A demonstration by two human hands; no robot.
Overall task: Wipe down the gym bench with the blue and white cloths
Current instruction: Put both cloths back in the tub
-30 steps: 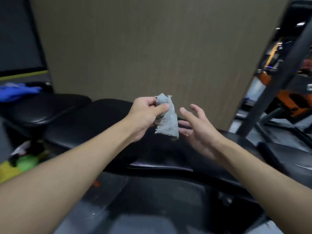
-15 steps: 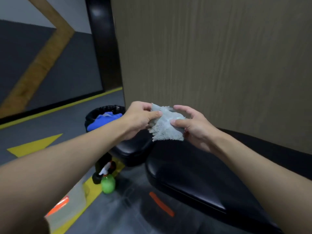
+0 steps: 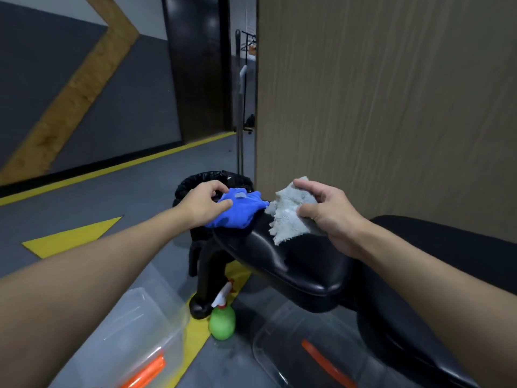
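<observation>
Left hand [image 3: 202, 203] pinches blue cloth [image 3: 239, 212] on bench [image 3: 296, 264] end | right hand [image 3: 331, 217] grips white cloth [image 3: 288, 221] just beside

I see a green spray bottle [image 3: 222, 326] on the floor between two clear tubs [image 3: 145, 317] [image 3: 268, 348], with a black-bagged bin [image 3: 207, 179] beyond.

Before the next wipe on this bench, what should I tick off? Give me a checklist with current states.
1. Right hand grips white cloth: ok, pinched between thumb and fingers.
2. White cloth on bench pad: ok, its lower edge lies on it.
3. Left hand grips blue cloth: cannot tell; thumb rests on it, fingers arch over its far side.
4. Blue cloth on the pad: ok, bunched at the pad's end.
5. Spray bottle clear of the arms: ok, upright on the floor by the bench leg.
</observation>
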